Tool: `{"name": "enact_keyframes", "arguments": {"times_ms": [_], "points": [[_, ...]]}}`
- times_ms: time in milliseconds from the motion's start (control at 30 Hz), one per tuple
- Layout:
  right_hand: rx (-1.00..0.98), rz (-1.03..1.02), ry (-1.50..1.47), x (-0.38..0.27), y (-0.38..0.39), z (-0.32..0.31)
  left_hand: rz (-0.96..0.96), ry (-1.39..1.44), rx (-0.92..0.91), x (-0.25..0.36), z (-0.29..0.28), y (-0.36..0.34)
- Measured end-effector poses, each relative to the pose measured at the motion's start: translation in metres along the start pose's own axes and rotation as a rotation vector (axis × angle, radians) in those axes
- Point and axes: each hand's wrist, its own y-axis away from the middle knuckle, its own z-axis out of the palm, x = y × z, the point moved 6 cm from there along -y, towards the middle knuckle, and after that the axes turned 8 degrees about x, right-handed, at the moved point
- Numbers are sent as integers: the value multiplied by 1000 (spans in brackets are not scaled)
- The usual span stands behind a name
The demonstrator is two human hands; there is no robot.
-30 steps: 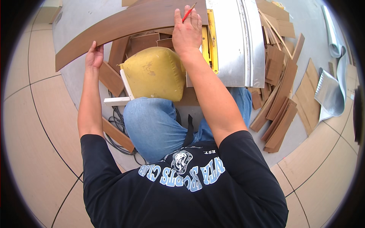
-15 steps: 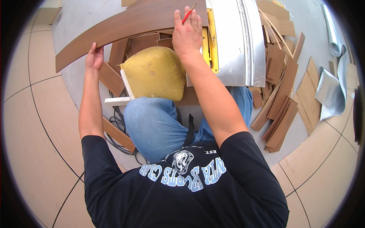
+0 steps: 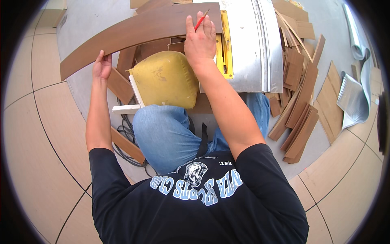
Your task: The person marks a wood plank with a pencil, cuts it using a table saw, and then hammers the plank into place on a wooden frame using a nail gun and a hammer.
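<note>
A plank [image 3: 134,31] over the tabletop's [image 3: 248,49] left edge

Left hand [image 3: 102,67] grips its near edge; right hand [image 3: 200,44], atop it, clasps a pencil [image 3: 201,20].

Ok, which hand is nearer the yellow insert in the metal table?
Right. The right hand lies on the brown plank, just left of the yellow insert; the left hand is farther left, at the plank's near edge.
</note>
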Motion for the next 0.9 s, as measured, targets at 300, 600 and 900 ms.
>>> {"name": "enact_keyframes", "arguments": {"times_ms": [300,600,900], "points": [[12,-9,-3,-2,8,-5,-18,13,-20,-1,-7,10],[59,-3,-21,-2,17,-10,-22,19,-4,-4,-18,17],[12,-2,-21,-5,24,-16,-31,14,-46,-1,-28,20]]}}
